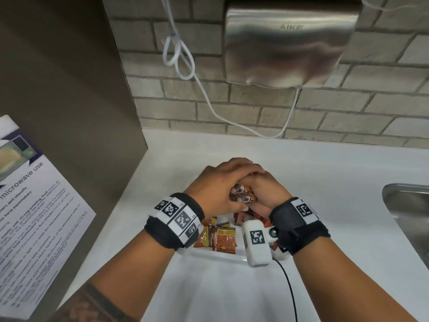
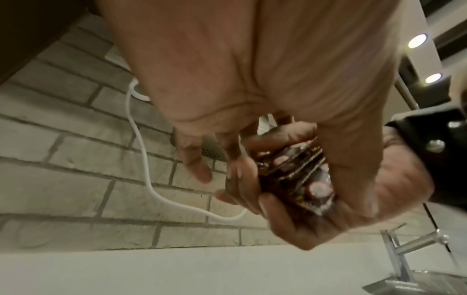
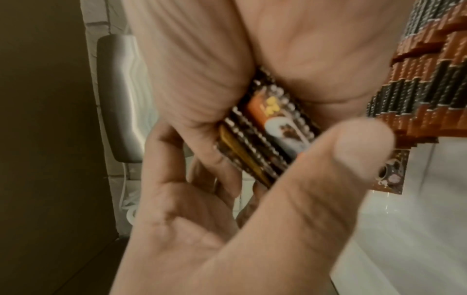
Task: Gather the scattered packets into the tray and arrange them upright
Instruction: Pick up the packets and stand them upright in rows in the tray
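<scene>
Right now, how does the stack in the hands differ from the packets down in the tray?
The stack is pressed tight, face to face, edges lined up, gripped between both hands above the tray. The tray packets sit loose under the wrists, leaning at mixed angles, some gold among the brown. Both are small brown foil sachets.
</scene>
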